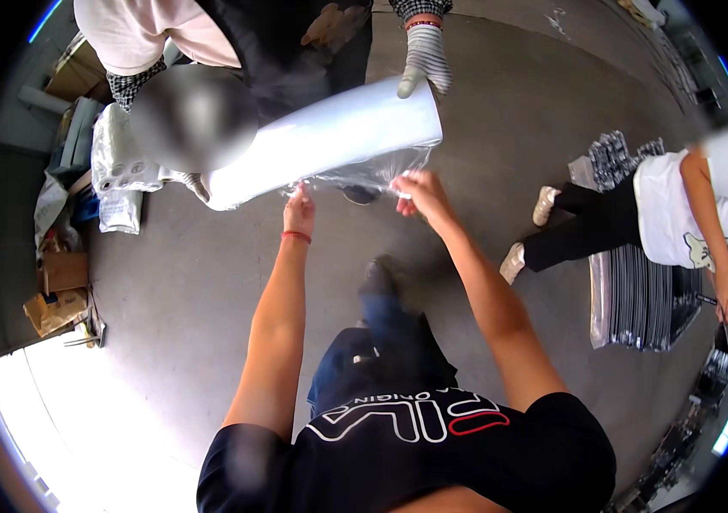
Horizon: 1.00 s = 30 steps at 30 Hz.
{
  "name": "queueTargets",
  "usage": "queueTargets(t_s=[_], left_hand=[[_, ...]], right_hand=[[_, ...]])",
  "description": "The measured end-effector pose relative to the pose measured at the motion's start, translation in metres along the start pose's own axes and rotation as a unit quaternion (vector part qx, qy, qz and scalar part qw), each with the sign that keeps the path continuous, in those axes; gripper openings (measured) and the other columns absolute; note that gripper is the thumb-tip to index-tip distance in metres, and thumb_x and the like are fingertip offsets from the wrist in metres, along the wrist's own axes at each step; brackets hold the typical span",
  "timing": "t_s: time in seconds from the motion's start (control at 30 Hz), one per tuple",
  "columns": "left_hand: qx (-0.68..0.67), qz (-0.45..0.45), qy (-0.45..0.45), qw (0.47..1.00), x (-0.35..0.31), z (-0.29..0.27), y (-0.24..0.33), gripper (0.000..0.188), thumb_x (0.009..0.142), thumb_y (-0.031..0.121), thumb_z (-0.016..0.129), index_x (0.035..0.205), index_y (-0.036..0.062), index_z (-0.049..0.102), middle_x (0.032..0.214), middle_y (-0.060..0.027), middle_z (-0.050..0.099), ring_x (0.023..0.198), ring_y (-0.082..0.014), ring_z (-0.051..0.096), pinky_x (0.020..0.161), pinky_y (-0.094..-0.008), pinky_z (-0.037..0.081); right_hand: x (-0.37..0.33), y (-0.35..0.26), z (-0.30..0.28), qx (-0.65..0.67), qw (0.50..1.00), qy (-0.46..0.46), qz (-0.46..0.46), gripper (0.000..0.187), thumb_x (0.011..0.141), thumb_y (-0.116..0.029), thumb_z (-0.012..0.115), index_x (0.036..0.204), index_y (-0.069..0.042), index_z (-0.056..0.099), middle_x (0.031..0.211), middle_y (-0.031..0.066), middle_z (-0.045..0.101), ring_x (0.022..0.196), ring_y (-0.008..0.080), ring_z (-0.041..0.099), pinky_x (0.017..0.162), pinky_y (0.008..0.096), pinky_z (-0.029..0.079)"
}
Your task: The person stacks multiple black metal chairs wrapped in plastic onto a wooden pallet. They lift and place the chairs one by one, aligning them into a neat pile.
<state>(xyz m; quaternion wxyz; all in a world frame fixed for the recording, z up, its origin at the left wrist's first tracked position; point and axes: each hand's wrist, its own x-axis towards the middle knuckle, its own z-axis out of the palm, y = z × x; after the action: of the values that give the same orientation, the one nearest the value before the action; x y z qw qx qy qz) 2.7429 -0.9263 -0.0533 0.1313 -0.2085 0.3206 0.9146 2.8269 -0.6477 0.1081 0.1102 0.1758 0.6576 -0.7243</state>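
Observation:
A thick, whitish roll of plastic film (347, 128) is held at a slant in front of me by a person across from me. That person's gloved hand (425, 64) rests on its right end, and another glove (194, 182) shows at the lower left end. Loose clear film (372, 171) hangs from the roll's near side. My left hand (299, 209) pinches the film's edge near the roll's left half. Further right, my right hand (422, 195) grips the same edge, fingers closed. Both my arms reach forward.
Bundled plastic-wrapped rolls (120, 154) and cardboard boxes (64, 272) stand at the left. On the right, another person (689, 205) in a white shirt is beside a stack of dark flat pieces (646, 299). Grey concrete floor (167, 291) lies below.

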Motion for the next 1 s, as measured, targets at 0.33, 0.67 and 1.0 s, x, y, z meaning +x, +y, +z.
queueTargets(t_s=[0.33, 0.67, 1.0], left_hand=[[0.103, -0.058, -0.093, 0.989, -0.218, 0.061, -0.086, 0.009, 0.08, 0.009, 0.055, 0.088, 0.0049, 0.054, 0.072, 0.0013, 0.051, 0.061, -0.0087, 0.047, 0.06, -0.0224, 0.042], [0.197, -0.073, -0.124, 0.97, -0.207, 0.167, -0.108, 0.003, 0.077, 0.004, 0.055, 0.079, 0.0032, 0.056, 0.07, -0.0002, 0.053, 0.059, -0.0094, 0.049, 0.057, -0.0222, 0.042], [0.181, -0.143, -0.154, 0.961, -0.191, 0.226, -0.237, 0.007, 0.079, 0.004, 0.053, 0.073, 0.0057, 0.051, 0.063, 0.0028, 0.042, 0.054, -0.0074, 0.04, 0.051, -0.0207, 0.033]], right_hand=[[-0.171, -0.013, -0.095, -0.043, 0.986, 0.15, -0.063, 0.028, 0.086, -0.022, 0.041, 0.08, 0.0, 0.058, 0.047, 0.0018, 0.046, 0.038, 0.0071, 0.041, 0.037, 0.0201, 0.032], [-0.205, -0.007, -0.186, 0.06, 0.975, 0.2, -0.08, 0.024, 0.084, -0.016, 0.044, 0.079, 0.003, 0.058, 0.045, 0.0011, 0.041, 0.036, 0.0071, 0.034, 0.034, 0.0221, 0.027], [-0.208, 0.009, -0.316, 0.063, 0.963, 0.23, -0.123, 0.021, 0.079, -0.018, 0.048, 0.075, -0.001, 0.059, 0.044, 0.0, 0.041, 0.036, 0.0065, 0.035, 0.034, 0.0213, 0.026]])
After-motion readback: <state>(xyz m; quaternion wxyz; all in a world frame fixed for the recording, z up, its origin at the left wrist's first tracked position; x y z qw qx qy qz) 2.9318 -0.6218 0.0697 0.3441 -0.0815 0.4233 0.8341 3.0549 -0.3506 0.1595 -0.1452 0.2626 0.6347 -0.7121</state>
